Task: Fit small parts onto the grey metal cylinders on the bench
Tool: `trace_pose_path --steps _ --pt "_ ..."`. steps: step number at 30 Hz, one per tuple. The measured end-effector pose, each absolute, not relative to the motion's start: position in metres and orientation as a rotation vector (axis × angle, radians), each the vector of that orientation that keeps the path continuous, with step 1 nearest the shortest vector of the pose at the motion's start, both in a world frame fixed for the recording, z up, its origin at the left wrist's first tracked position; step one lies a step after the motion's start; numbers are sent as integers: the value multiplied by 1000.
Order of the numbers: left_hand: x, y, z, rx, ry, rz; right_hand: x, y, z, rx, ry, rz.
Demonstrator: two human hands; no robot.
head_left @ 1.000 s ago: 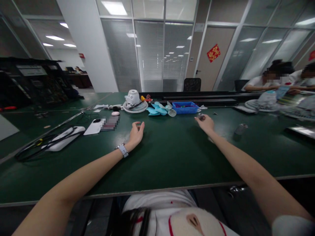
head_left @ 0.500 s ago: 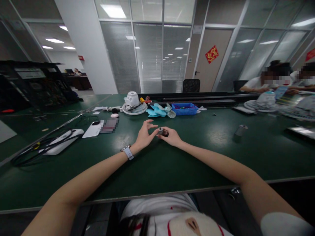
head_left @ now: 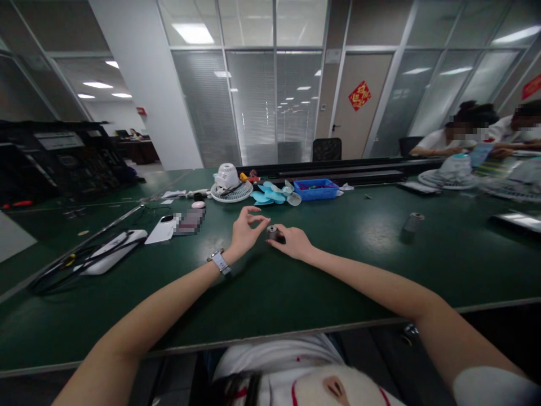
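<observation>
My right hand [head_left: 295, 242] grips a small grey metal cylinder [head_left: 271, 233], which looks like a little motor, between thumb and fingers. It is held roughly upright, low over the green table [head_left: 333, 287], and a dark spot shows on its top. Just to the left and slightly above, my left hand [head_left: 246, 231] has thumb and forefinger brought together in a pinch, other fingers raised. Whatever lies between those fingertips is too small to make out. A second similar metal cylinder [head_left: 413, 222] stands on the table to the right.
Behind my hands lie a white fan housing [head_left: 227, 177], pale blue fan blades [head_left: 270, 194] and a blue bin [head_left: 316, 190] of small parts. Phones [head_left: 163, 229] and a cable-wrapped white object [head_left: 114, 254] are on the left. Co-workers [head_left: 443, 138] sit at far right by more fan parts.
The cylinder has shifted slightly left and lower and shows its top more plainly. My left fingertips have drawn together and moved a little away from it. The view has tilted slightly.
</observation>
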State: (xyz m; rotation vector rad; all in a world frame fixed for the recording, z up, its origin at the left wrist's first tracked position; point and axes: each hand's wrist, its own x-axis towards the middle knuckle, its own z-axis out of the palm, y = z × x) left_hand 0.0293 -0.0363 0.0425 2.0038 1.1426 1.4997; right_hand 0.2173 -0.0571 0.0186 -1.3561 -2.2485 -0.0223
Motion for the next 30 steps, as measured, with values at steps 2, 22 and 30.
trace_pose_path --steps 2,22,30 --pt "20 -30 39 1965 1180 1487 218 -58 19 -1339 -2254 -25" --pt "0 -24 11 1869 1340 1166 335 -21 38 -1761 -1766 -289" --pt "3 -25 14 1831 1481 1195 444 9 26 -2296 -1353 -223"
